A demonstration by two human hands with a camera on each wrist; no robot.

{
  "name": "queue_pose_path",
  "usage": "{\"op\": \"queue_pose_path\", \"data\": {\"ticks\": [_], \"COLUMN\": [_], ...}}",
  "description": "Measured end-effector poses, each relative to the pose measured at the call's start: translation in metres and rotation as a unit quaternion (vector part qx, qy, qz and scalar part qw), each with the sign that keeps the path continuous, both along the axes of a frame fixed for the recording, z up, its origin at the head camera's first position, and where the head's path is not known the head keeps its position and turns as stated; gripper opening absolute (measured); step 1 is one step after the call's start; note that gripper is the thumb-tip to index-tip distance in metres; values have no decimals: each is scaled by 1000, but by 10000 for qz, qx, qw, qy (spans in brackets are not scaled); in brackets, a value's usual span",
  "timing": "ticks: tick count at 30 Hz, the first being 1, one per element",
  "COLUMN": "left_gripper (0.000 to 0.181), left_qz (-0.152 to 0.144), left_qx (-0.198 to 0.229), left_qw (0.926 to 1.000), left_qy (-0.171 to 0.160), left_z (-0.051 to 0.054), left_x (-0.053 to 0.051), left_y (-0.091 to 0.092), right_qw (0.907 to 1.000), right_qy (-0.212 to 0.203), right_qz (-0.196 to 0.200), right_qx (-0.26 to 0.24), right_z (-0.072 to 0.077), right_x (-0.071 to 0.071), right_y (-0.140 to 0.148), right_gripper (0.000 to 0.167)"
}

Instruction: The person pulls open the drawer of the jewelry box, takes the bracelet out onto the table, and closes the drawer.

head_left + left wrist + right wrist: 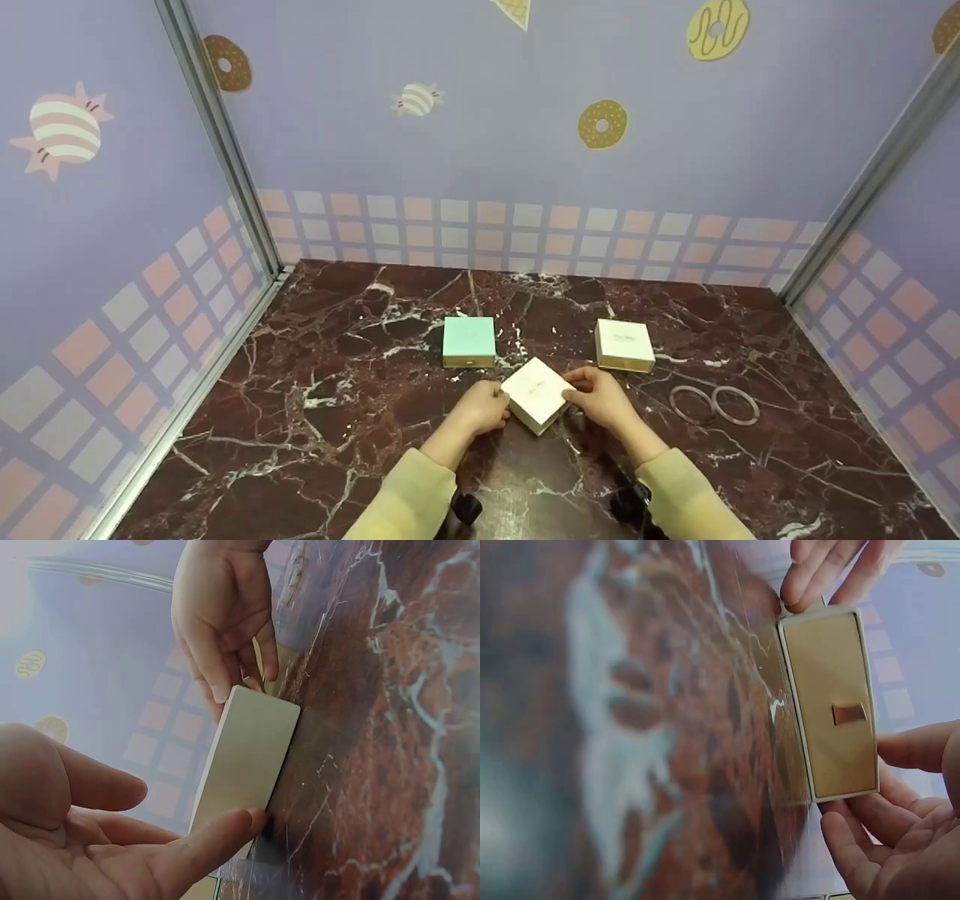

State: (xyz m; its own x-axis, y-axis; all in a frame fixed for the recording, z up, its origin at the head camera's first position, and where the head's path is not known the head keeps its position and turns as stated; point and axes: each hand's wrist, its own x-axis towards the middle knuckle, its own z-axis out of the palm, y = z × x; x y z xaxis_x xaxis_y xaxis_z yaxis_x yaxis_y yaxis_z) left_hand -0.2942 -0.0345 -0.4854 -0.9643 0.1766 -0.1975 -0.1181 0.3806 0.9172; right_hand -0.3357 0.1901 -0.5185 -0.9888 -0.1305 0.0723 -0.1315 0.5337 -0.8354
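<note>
1. Your left sleeve is long and pale yellow, in a plain fabric with soft creases.
2. Your right sleeve matches it in the same pale yellow, with similar soft shading.
3. Both of your cuffs look wide and loose, ending short of the wrists.
4. By your left cuff you wear a small black piece, rounded in outline; its finer detail is lost in the dark.
5. By your right cuff sits a second black unit, with a small pale glint at its edge.
6. Your left hand and right hand are bare.
</note>
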Motion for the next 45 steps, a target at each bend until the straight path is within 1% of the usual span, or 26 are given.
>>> {"op": "queue_pose_path", "data": {"ticks": [2,4,6,8,10,12,13,17,19,21,23,26,29,35,40,45], "left_gripper": [27,33,40,43,37,25,23,49,53,52,52,52,52,51,50,49], "left_qz": [-40,-109,-193,-265,-323,-354,-347,-253,-181,-120,-51,49,147,309,383,521], "left_qx": [-134,-354,-543,-708,-805,-872,-883,-892,-906,-959,-1026,-1135,-1215,-1246,-1393,-1556], "left_qw": [9998,9987,9971,9951,9936,9927,9928,9930,9924,9911,9902,9885,9870,9871,9846,9826], "left_qy": [152,341,507,639,730,751,735,726,815,917,944,1000,1039,954,989,870], "left_z": [0,1,1,1,0,-2,-3,-8,-11,-13,-14,-15,-15,-13,-13,-11], "left_x": [-1,-2,-2,-3,-3,-4,-4,-6,-9,-12,-15,-19,-23,-36,-47,-55], "left_y": [0,1,1,2,4,5,6,9,11,12,13,15,18,25,28,34], "right_qw": [9999,9998,9996,9994,9993,9992,9992,9989,9988,9987,9984,9980,9976,9958,9932,9904], "right_qy": [-33,-44,-72,-75,-82,-101,-98,-159,-184,-181,-214,-274,-344,-276,-283,-352], "right_qz": [105,146,133,69,-27,-135,-182,-328,-349,-376,-413,-493,-595,-838,-1033,-1205], "right_qx": [38,125,239,321,359,352,348,296,286,308,319,271,103,-260,-453,-579], "right_z": [1,1,1,2,2,2,2,1,2,3,4,4,5,4,1,-1], "right_x": [3,6,9,12,15,17,17,19,19,19,19,17,13,1,-9,-16], "right_y": [1,2,2,1,0,-1,-2,-3,-4,-4,-5,-8,-11,-16,-22,-27], "right_gripper": [26,30,32,31,30,27,26,19,17,17,18,22,26,33,37,38]}}
